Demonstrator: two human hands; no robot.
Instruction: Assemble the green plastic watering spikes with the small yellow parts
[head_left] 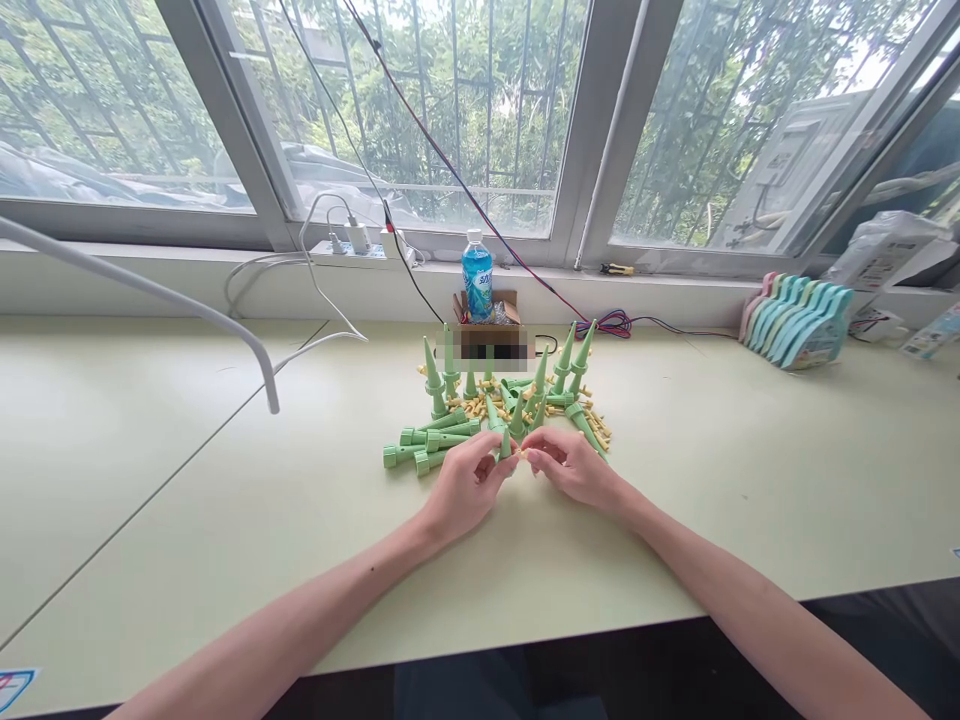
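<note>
My left hand (pixel 466 482) is closed around a green plastic watering spike (pixel 505 442), its pointed tip upward. Facing it, my right hand (pixel 568 465) pinches a small yellow valve piece (pixel 523 454) against the spike's side. Whether the piece sits in the spike is hidden by my fingertips. Just beyond my hands, several more green spikes stand upright, among them one spike (pixel 433 378) at the left of the group. Green tubes with ribbed caps (pixel 414 436) lie to the left of these. Loose yellow valve pieces (pixel 596 425) are heaped among and beside the spikes.
A bottle of blue liquid (pixel 477 275) stands at an open cardboard box (pixel 469 342) behind the spikes. Cables and a power strip (pixel 349 247) run along the window ledge. A pale curved bar (pixel 195 290) reaches in from the left. Pastel packs (pixel 799 320) stand at the right.
</note>
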